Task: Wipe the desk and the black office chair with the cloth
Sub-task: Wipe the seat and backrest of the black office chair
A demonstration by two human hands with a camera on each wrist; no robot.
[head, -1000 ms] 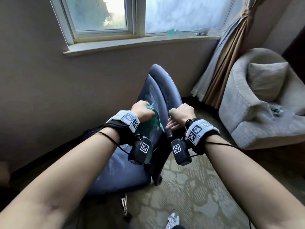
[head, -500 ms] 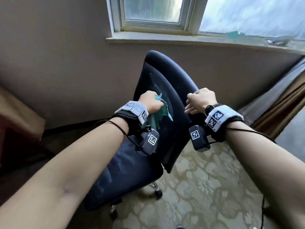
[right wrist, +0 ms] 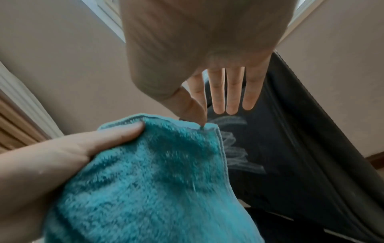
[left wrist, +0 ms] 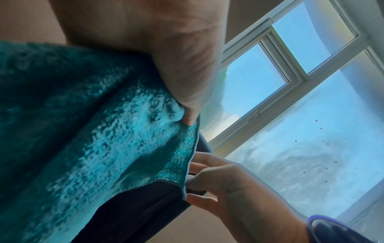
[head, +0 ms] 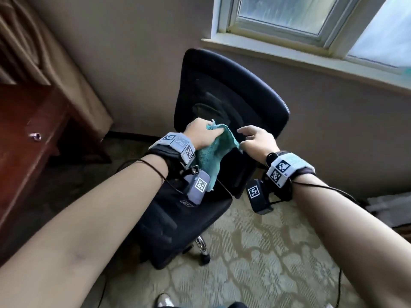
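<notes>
From the head view, the left hand (head: 201,135) grips a teal cloth (head: 212,156) with curled fingers, holding it up in front of the backrest of the black office chair (head: 224,101). The cloth hangs down from that hand past the wrist band. Just to its right, the right hand (head: 258,142) has its thumb and forefinger at the cloth's near corner, the other fingers loose and spread. A dark wooden worktop (head: 29,130) stands well off to the left of the left hand, and a window (head: 289,16) sits above and beyond both hands. Patterned carpet (head: 266,252) lies below the right arm.

The left wrist view shows what the head view hides: the left thumb (left wrist: 187,85) pressed onto the fluffy cloth (left wrist: 93,139), and the right hand (left wrist: 228,185) meeting the cloth's hemmed edge, with the chair's dark edge (left wrist: 133,213) under the cloth. The exact contact is hidden behind the hem.

The right wrist view makes the grip plain: the right hand (right wrist: 199,92) pinches the corner of the cloth (right wrist: 155,180) between thumb and forefinger, three fingers (right wrist: 234,92) straight and free. The left hand (right wrist: 62,156) clasps the cloth from the left. Only here do pale wipe streaks (right wrist: 234,144) show on the chair back (right wrist: 290,148), beyond the fingertips.
</notes>
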